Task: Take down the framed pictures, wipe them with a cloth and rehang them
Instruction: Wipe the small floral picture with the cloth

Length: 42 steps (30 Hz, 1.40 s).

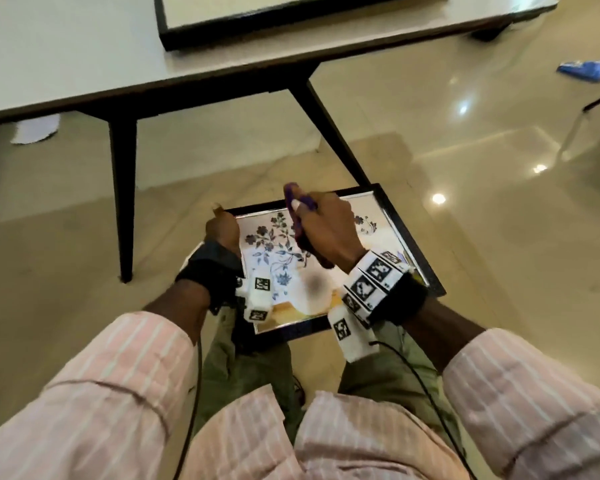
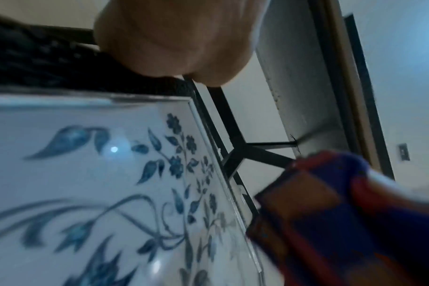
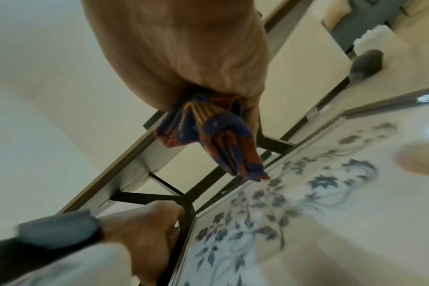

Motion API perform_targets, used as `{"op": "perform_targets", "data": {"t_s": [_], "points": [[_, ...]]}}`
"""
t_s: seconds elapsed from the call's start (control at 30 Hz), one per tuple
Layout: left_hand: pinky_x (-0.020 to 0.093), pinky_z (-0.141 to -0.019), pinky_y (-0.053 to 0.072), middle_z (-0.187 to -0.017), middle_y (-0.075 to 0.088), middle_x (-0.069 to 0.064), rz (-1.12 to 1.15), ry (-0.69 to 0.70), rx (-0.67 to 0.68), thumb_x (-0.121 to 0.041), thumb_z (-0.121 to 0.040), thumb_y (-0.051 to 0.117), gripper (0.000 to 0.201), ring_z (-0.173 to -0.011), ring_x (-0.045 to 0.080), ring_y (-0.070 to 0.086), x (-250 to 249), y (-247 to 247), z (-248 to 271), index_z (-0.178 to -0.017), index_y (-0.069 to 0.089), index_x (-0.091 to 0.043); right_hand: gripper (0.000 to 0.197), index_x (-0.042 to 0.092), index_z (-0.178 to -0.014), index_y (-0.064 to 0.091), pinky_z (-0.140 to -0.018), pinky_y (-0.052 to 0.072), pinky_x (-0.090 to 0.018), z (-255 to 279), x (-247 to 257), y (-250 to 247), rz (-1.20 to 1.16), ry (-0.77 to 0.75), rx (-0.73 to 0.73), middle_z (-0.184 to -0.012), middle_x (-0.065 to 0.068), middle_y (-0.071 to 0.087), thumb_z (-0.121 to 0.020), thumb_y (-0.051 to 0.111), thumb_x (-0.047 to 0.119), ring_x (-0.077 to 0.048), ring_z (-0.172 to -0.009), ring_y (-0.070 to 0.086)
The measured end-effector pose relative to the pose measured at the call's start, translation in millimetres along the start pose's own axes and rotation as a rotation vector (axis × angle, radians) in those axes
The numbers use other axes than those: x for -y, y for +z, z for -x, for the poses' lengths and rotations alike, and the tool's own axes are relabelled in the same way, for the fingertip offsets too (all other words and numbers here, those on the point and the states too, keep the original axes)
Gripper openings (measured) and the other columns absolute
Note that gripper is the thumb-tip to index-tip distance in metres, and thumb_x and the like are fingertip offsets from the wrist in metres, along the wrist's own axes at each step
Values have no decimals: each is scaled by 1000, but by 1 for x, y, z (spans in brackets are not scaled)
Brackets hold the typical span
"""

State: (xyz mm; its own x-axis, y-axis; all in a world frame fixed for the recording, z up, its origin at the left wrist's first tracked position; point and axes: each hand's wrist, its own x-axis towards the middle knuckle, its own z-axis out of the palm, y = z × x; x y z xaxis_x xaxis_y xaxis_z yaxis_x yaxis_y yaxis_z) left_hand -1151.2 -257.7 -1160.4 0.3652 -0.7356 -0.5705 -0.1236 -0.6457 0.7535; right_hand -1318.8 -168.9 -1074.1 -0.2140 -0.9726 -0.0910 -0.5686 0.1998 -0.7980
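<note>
A framed picture (image 1: 388,216) with blue flowers lies across the person's lap. The left hand (image 1: 222,230) grips its left edge; the right hand (image 1: 326,233) is curled round a folded cloth (image 3: 223,143) — its tip meets the glass. Beyond, another frame (image 1: 222,32) lies on the table (image 1: 66,64).
</note>
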Motion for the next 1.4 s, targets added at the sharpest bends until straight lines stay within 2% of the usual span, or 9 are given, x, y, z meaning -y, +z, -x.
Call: {"op": "perform_targets", "data": {"t_s": [0.13, 0.37, 0.47, 0.63, 0.8, 0.9, 1.03, 1.23, 1.4], "points": [[46, -109, 35, -131, 58, 22, 95, 31, -196, -71, -93, 6, 94, -120, 35, 53, -27, -1, 46, -125, 60, -1, 29, 9, -120, 56, -75, 45, -35, -36, 41, 20, 455, -290, -86, -108, -12, 67, -95, 49, 22, -32, -99, 62], [46, -104, 35, -128, 58, 22, 285, 137, -340, -79, -87, 3, 97, -117, 35, 54, -31, -22, 66, -118, 65, -11, 62, 19, -155, 12, -117, 16, -52, -68, 58, 47, 720, -425, 633, -163, 1, 12, -103, 29, 47, -23, -149, 14], [51, -107, 34, -128, 58, 20, 311, 150, -324, -86, -74, -12, 114, -120, 37, 51, -34, -21, 67, -124, 60, -12, 82, 16, -152, 22, -112, 25, -55, -81, 49, 27, 928, -484, 487, -152, -7, 34, -90, 53, 59, -31, -136, 37], [49, -104, 36, -104, 68, 18, 264, 315, -248, -71, -92, 1, 94, -106, 35, 57, -41, -17, 82, -84, 67, -5, 55, 17, -129, 47, -81, 40, -34, -89, 61, 34, 706, -591, 376, -120, -8, 59, -91, 54, 57, -30, -107, 56], [48, -91, 42, -77, 64, 18, 178, 454, -254, -61, -97, -3, 86, -83, 36, 58, -41, -27, 83, -72, 52, 1, 57, 17, -100, 59, -72, 40, -31, -98, 63, -6, 636, -445, 462, -95, -7, 64, -85, 49, 71, -23, -83, 57], [42, -86, 46, -78, 68, 14, 174, 487, -139, -66, -95, -2, 90, -82, 32, 63, -48, -23, 92, -65, 55, -4, 69, 11, -85, 59, -64, 36, -32, -88, 66, -2, 784, -516, 214, -73, -7, 55, -90, 32, 74, -26, -70, 54], [35, -83, 51, -67, 66, 4, 194, 551, -126, -57, -100, 2, 79, -70, 22, 63, -52, -23, 101, -58, 53, -13, 59, 7, -96, 63, -64, 35, -33, -65, 92, 33, 890, -732, 64, -88, -12, 65, -100, 27, 54, -31, -78, 61], [53, -79, 47, -46, 43, 1, 171, 606, -229, -56, -100, 3, 70, -55, 27, 45, -43, -45, 91, -46, 27, -18, 85, 10, -82, 65, -48, 27, -28, -76, 56, 3, 924, -678, -47, -57, -3, 48, -91, 8, 72, -17, -47, 40], [30, -66, 44, -54, 55, 2, 171, 675, -126, -48, -104, 3, 73, -55, 18, 53, -49, -29, 103, -51, 42, -17, 56, 12, -90, 54, -58, 31, -31, -60, 85, 33, 897, -718, -11, -71, -2, 53, -99, 23, 59, -20, -56, 44]]}}
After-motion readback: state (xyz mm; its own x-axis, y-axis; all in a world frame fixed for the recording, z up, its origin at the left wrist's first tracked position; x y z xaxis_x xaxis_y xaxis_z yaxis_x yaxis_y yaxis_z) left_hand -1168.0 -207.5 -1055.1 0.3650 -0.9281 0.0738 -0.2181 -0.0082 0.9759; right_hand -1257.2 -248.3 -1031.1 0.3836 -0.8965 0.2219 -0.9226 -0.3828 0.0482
